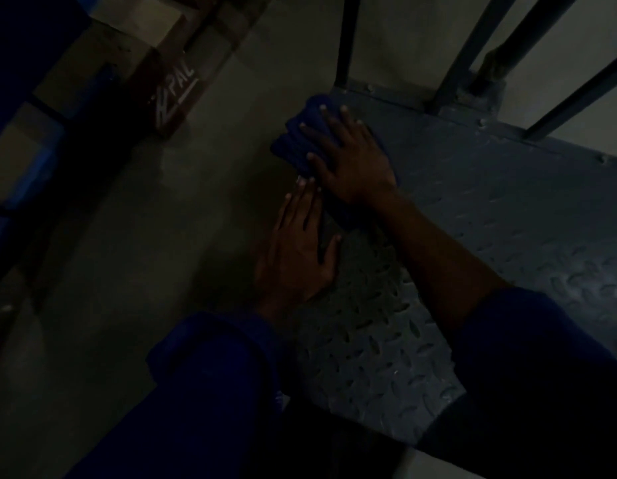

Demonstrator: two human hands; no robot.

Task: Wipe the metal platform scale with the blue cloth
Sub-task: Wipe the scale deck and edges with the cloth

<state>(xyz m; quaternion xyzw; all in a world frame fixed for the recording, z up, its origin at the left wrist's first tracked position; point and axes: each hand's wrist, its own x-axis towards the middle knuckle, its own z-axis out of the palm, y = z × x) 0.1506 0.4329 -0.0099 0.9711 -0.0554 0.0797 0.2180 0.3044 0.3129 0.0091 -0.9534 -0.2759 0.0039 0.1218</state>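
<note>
Grip: right hand (352, 160) apart, fingers spread and straight, palm pressing flat on the blue cloth (296, 143), nothing clamped. Left hand (296, 250) also flat, fingers together, on the deck's left edge, fingertips just beside the cloth. Cloth is folded, at the far-left corner of the metal platform scale (507, 219), long axis along the left edge, pointing toward the upright posts (346, 39).
</note>
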